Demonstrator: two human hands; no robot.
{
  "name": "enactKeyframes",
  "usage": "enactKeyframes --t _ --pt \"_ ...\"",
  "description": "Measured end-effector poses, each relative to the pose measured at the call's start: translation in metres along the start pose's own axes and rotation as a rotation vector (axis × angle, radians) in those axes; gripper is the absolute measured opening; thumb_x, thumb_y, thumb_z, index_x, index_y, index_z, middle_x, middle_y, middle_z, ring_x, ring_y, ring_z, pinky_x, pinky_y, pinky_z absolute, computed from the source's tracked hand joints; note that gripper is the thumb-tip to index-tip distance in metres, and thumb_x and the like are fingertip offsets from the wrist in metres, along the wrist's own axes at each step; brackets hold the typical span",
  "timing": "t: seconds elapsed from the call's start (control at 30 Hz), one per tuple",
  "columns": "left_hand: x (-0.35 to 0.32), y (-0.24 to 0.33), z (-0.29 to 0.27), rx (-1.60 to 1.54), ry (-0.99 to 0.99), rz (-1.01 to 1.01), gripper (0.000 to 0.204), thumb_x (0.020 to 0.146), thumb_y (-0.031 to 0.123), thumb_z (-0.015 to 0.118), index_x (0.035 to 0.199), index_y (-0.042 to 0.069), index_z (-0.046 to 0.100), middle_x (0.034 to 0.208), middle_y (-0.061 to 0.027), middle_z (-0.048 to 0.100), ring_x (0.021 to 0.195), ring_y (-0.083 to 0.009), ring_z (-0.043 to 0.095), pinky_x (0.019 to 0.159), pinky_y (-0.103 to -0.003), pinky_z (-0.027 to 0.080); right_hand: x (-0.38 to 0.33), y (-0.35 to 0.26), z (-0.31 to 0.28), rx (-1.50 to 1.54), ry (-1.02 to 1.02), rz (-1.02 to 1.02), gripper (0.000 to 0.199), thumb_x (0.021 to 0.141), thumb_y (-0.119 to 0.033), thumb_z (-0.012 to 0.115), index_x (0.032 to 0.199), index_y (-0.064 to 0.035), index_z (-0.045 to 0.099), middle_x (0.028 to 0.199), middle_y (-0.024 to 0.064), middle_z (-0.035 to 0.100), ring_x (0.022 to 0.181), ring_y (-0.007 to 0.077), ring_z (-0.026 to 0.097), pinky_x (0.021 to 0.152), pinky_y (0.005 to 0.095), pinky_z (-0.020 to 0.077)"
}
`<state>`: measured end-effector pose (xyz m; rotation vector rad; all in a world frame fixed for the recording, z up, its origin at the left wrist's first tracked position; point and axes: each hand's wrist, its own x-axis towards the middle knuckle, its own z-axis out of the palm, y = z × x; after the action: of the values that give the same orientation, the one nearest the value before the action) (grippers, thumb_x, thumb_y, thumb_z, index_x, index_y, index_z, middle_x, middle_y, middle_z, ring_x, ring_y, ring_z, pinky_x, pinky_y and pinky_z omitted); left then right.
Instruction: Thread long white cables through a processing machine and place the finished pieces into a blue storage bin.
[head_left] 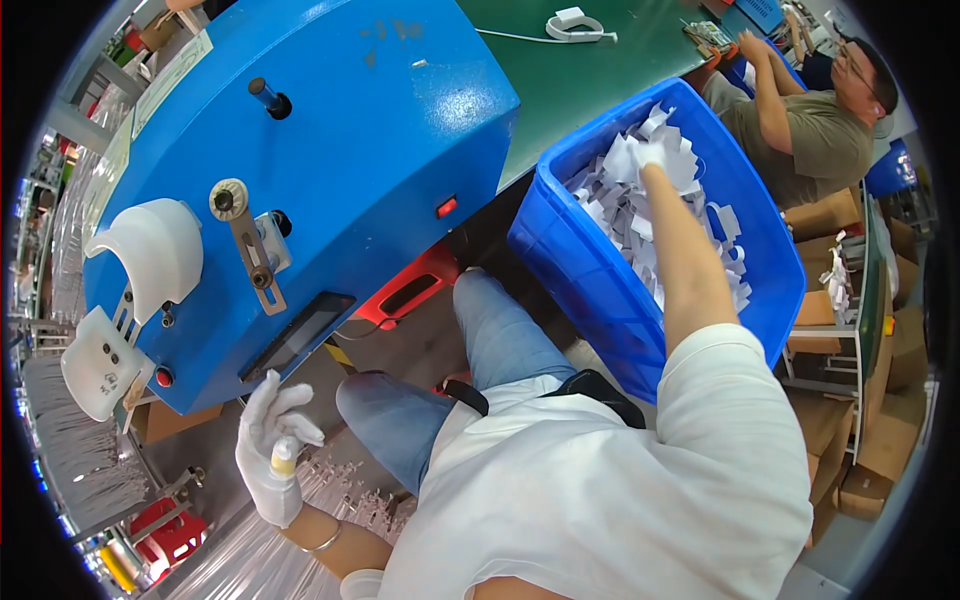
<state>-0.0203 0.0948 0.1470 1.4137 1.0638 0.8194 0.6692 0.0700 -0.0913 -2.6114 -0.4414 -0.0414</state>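
Right hand: the right hand (650, 153) reaches far into the blue bin (600, 290), among the white paper pieces (640, 215); grip hard to tell.
Left hand: the left hand (270, 440) is closed on a small yellow tube (284, 459), upright, by the blue machine (330, 150).

The setting is a factory assembly floor, indicated by a large blue machine housing (330, 150) with knobs and white guards, a green work table (590, 70), a blue plastic bin (610, 280) of white parts, stacked cardboard boxes (880, 440), and a seated co-worker (810, 130).
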Motion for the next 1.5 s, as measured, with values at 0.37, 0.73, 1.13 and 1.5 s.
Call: enactKeyframes --t 0.37,0.73,1.13,1.5 --pt "0.011 0.015 0.022 -0.041 -0.133 0.082 0.063 0.081 0.037 0.070 0.125 -0.005 0.051 0.103 -0.0179 0.064 0.069 -0.0149 0.060 0.063 -0.025 0.048 -0.086 -0.052 -0.138 1.155 -0.458 -0.331 0.016 0.070 0.002 0.056 0.078 -0.0019 0.068 0.105 0.0111 0.065 0.082 0.0146 0.059 0.075 0.0288 0.0476" --pt "0.017 0.060 0.098 -0.090 -0.409 0.037 0.024 0.084 0.020 0.070 0.094 -0.001 0.065 0.089 -0.0060 0.067 0.077 -0.0080 0.059 0.070 -0.023 0.048 -0.271 -0.212 -0.275 1.006 -0.278 -1.577 0.013 0.062 -0.009 0.076 0.072 -0.0081 0.067 0.111 0.0173 0.062 0.122 0.0367 0.046 0.101 0.0452 0.0365" --pt "-0.012 0.108 0.036 -0.080 0.451 0.674 0.022 0.085 0.019 0.069 0.086 0.002 0.055 0.094 -0.0063 0.062 0.081 -0.0085 0.058 0.073 -0.023 0.048 -0.348 -0.291 -0.283 1.258 -0.035 -1.712 0.010 0.060 -0.019 0.076 0.067 -0.0191 0.069 0.114 0.0143 0.060 0.122 0.0373 0.045 0.101 0.0463 0.0369" --pt "0.026 0.133 0.015 0.077 0.495 0.697 0.020 0.084 -0.002 0.060 0.102 0.001 0.069 0.082 -0.0016 0.065 0.062 -0.0040 0.054 0.054 -0.019 0.045 -0.345 -0.363 -0.291 1.511 -0.743 -1.471 0.020 0.085 -0.008 0.061 0.103 -0.0003 0.064 0.115 0.0145 0.061 0.110 0.0209 0.056 0.097 0.0319 0.0415"
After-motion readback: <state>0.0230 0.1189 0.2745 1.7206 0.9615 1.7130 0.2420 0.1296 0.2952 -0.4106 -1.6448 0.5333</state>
